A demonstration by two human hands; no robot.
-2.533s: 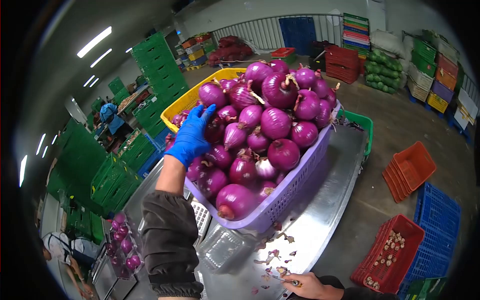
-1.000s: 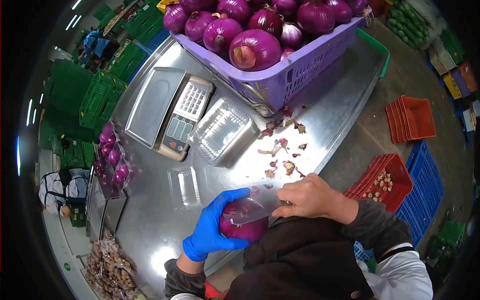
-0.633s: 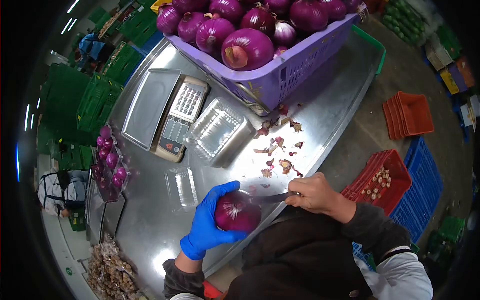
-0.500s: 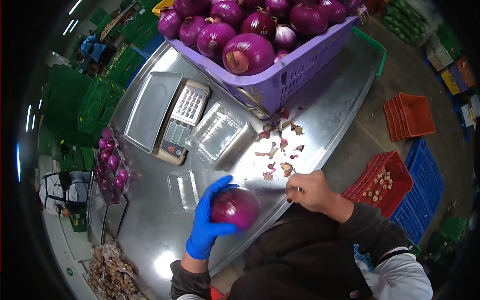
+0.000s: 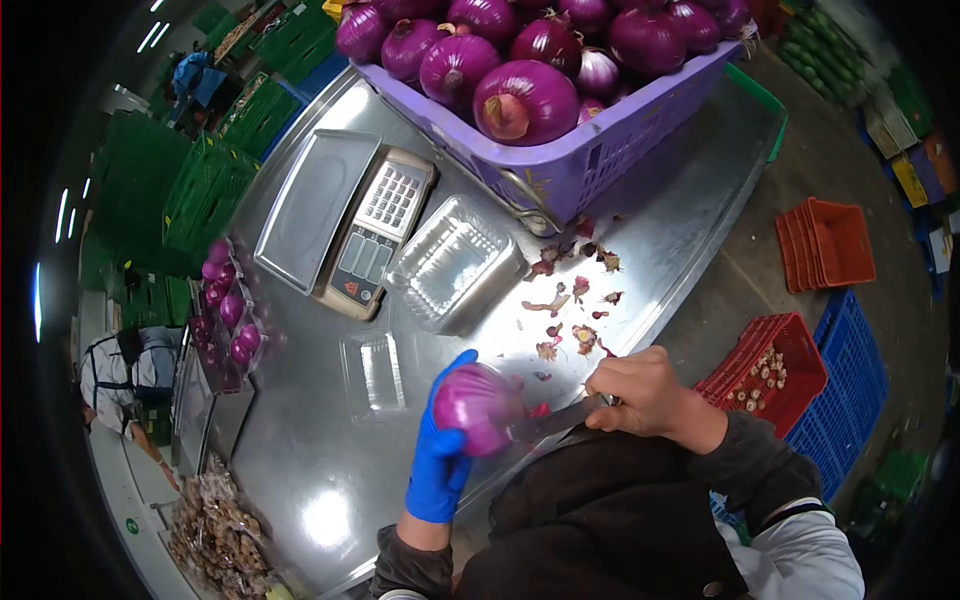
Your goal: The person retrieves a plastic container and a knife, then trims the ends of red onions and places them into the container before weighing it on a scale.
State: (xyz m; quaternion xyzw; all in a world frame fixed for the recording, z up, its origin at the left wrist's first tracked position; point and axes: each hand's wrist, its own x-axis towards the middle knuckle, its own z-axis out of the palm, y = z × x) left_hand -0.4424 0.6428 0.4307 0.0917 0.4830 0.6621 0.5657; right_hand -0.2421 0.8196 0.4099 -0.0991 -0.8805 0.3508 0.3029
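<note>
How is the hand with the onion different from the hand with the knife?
The left hand wears a blue glove; the right hand is bare. The left hand grips a red onion; the right hand grips a knife, its blade against that onion. Both hands are closed around something, above the near edge of the metal table.

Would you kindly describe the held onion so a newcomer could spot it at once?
Start at the steel table with the purple crate of red onions. At its near edge, the blue-gloved left hand grips one onion. Unlike the crated ones, it has a knife against it, held by the right hand.
</note>
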